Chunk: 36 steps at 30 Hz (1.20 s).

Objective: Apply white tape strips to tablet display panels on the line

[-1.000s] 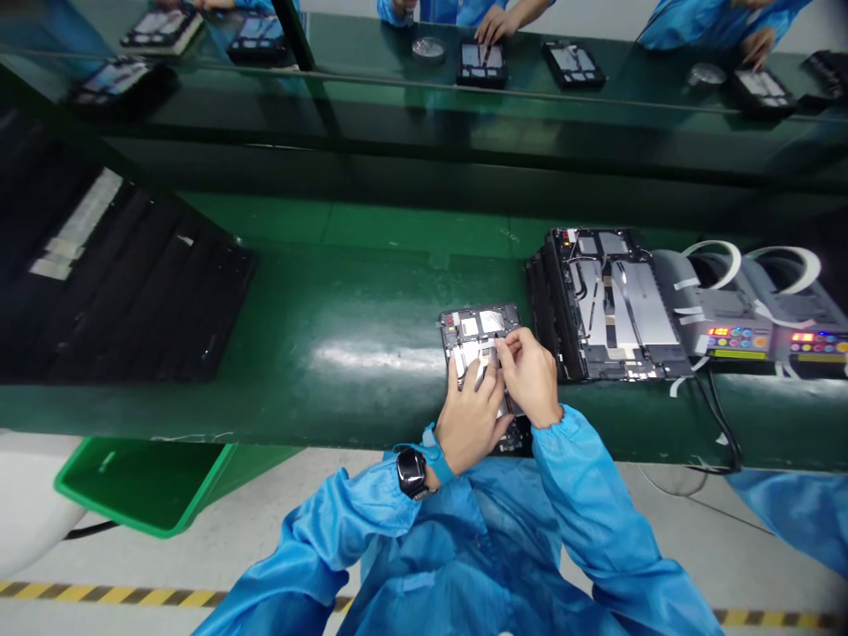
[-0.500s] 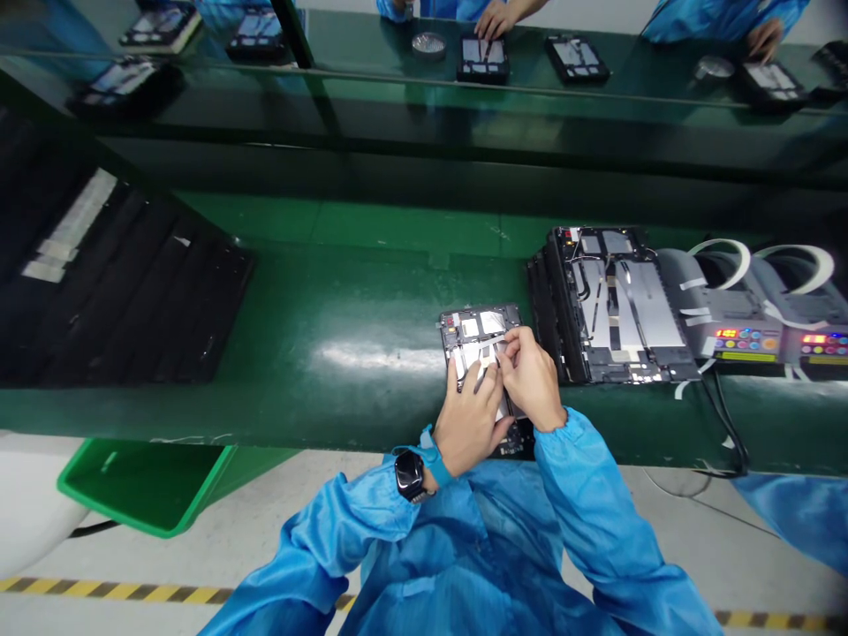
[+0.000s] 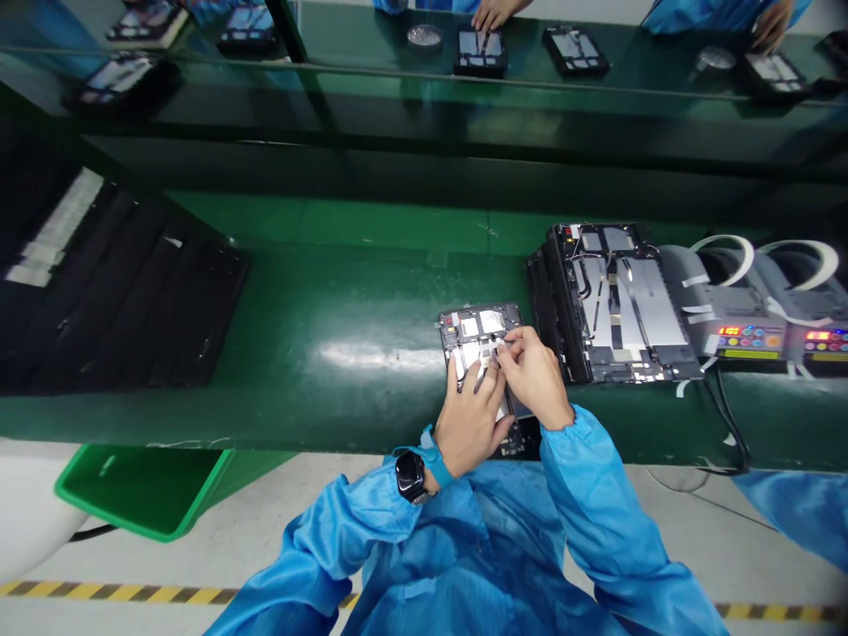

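An opened tablet-like device (image 3: 469,325) lies at the bench's front edge, its silver plates, cables and dark circuit parts showing. My left hand (image 3: 467,415) rests flat on its left and lower part, fingers spread, holding it down. Beside those fingertips, my right hand (image 3: 535,375) is closed in a pinch over the middle of the device. What sits between its thumb and forefinger is too small to make out. Both hands cover much of the device's centre. A stack of similar opened devices (image 3: 639,305) stands just right of my right hand.
Grey machines with lit displays (image 3: 745,318) stand at the right, cables hanging off the bench. A tall dark stack (image 3: 119,291) fills the left end. Below is a green bin (image 3: 146,490). Across a raised shelf, co-workers' hands (image 3: 494,13) touch other devices (image 3: 480,53).
A pale strip that showed at my right fingertips is no longer plainly visible. My right hand has shifted very slightly; my left hand stays in place.
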Motion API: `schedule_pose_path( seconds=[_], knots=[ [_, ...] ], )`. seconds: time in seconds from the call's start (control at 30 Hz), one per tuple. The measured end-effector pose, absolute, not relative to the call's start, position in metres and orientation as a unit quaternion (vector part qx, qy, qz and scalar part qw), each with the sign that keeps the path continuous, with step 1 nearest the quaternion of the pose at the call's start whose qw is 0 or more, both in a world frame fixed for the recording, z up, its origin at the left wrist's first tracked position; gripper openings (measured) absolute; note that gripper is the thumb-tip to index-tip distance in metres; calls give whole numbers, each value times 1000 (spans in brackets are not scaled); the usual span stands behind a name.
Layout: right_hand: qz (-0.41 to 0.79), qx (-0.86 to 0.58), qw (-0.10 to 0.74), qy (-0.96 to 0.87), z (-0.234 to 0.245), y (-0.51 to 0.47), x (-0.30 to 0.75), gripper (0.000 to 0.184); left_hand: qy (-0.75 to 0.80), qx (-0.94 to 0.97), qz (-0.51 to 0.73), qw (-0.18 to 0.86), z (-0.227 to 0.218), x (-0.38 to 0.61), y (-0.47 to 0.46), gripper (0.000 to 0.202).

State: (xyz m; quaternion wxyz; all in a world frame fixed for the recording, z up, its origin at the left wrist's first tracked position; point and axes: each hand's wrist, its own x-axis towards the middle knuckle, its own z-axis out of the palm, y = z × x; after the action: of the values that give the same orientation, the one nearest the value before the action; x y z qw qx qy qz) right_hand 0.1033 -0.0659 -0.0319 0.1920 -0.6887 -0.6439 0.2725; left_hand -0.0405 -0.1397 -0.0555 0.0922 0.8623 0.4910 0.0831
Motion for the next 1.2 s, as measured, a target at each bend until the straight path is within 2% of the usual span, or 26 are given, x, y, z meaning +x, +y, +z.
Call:
schedule_pose_path(
  seconds=[0.2,0.43,0.97,1.2],
  knots=[
    [242,-721,139,-634,-30,-63,97,14,490,862,90,92,-57,-41,-140,66],
    [248,-703,172,-644,-28,-61,98,15,492,860,93,98,-58,-41,-140,65],
    [214,-723,59,-654,-21,-59,95,16,462,878,90,89,-54,-46,-131,64],
    [210,-721,51,-658,-22,-59,94,17,449,886,72,85,-45,-48,-126,65]
  ],
)
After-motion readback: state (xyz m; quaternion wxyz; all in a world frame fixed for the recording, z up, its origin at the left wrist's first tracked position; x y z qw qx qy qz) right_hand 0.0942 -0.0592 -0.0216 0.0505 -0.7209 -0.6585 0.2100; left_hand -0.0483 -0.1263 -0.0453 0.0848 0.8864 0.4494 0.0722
